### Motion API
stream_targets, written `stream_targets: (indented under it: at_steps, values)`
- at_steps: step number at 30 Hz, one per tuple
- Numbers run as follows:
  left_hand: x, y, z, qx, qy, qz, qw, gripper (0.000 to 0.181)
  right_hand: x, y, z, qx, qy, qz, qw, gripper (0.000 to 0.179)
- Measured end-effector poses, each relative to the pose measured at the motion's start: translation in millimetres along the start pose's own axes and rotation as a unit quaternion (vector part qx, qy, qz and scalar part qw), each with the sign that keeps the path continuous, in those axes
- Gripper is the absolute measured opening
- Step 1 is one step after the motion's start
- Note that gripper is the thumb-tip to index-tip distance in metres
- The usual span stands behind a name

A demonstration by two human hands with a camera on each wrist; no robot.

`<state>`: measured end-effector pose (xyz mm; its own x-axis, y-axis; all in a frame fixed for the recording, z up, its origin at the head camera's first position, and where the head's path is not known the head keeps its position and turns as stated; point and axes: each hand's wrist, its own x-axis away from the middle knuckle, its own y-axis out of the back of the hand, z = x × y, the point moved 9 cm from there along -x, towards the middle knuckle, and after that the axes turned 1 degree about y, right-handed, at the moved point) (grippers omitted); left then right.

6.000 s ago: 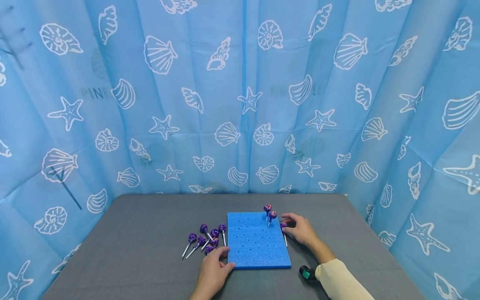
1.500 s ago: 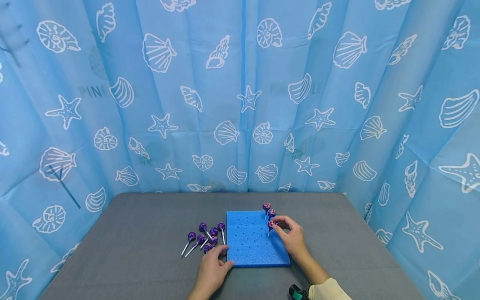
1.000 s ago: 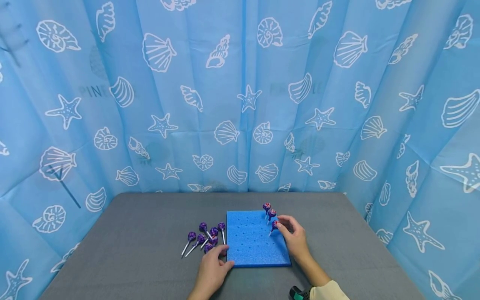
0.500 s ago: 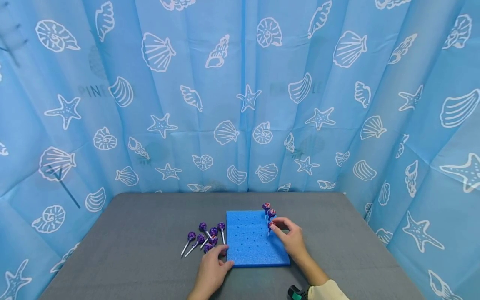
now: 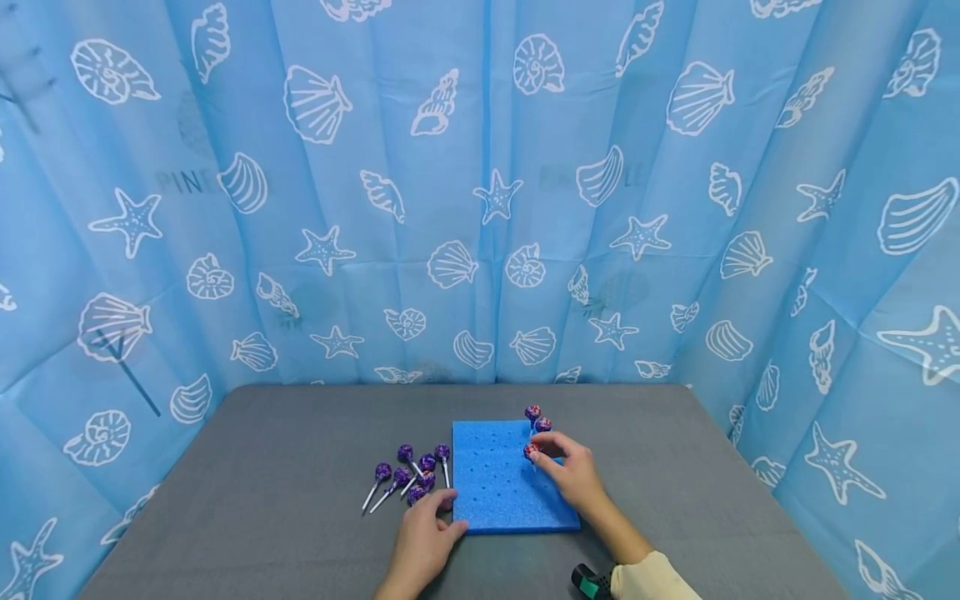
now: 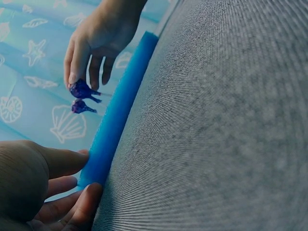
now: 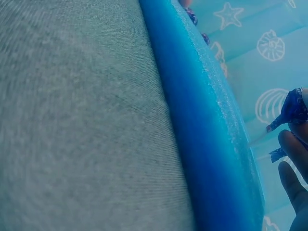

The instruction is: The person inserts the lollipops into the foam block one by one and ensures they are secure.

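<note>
A flat blue foam board (image 5: 495, 508) with rows of small holes lies on the grey table. My left hand (image 5: 423, 542) grips its near left corner, thumb at the front edge and fingers at the left side. Between thumb and index finger, my right hand (image 5: 576, 477) pinches a purple-wrapped lollipop (image 5: 530, 451) by its head, over the right part of the board. Its white stick points down at the foam; the tip is indistinct. Behind it, two lollipops (image 5: 532, 412) stand upright along the board's far right. The right wrist view shows the held lollipop (image 7: 292, 107) near the board's top face.
Several loose lollipops (image 5: 383, 472) lie on the grey table (image 5: 285, 483) left of the board, some overlapping, close to my left fingers. A black device with a green patch (image 5: 588, 582) sits at my right wrist. A blue shell-print curtain (image 5: 480, 208) hangs behind the table.
My right hand has taken the lollipop from right of the board and brought it over the foam. In the last second it has shifted left. The left hand has stayed at the corner.
</note>
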<state>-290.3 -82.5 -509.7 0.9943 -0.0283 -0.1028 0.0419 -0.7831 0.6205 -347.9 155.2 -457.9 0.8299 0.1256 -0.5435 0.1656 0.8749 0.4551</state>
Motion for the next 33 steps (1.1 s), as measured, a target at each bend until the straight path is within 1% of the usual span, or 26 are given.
stream_targets:
  at_steps: [4,8,16,20,25,29,33]
  values:
    - [-0.9,-0.5,0.8,0.001,0.002,0.0,1.0,0.041,-1.3,1,-7,-0.008,-0.01,-0.004,0.9999,0.017]
    - [-0.8,-0.3,0.5,0.001,-0.001,-0.003,1.0,0.042,-1.0,3,-7,-0.008,-0.007,-0.008,0.9999,0.017]
    - [-1.3,-1.0,1.3,0.006,-0.002,0.001,1.0,0.042,0.2,6,-13,-0.025,-0.017,-0.016,0.9994,0.023]
    - [-1.4,0.1,1.0,0.006,-0.002,-0.002,1.0,0.041,1.2,6,-15,-0.029,-0.024,-0.012,0.9992,0.022]
    - [-0.4,0.8,-0.5,0.004,-0.008,-0.006,0.9999,0.042,3.3,7,-18,-0.028,-0.035,-0.009,0.9989,0.025]
    - [0.0,1.0,-0.9,0.002,-0.013,-0.009,0.9999,0.042,5.1,7,-17,-0.029,-0.028,-0.004,0.9992,0.028]
    - [-0.5,0.2,0.3,0.002,-0.005,-0.005,1.0,0.041,7.5,8,-17,-0.029,-0.024,0.0,0.9993,0.03]
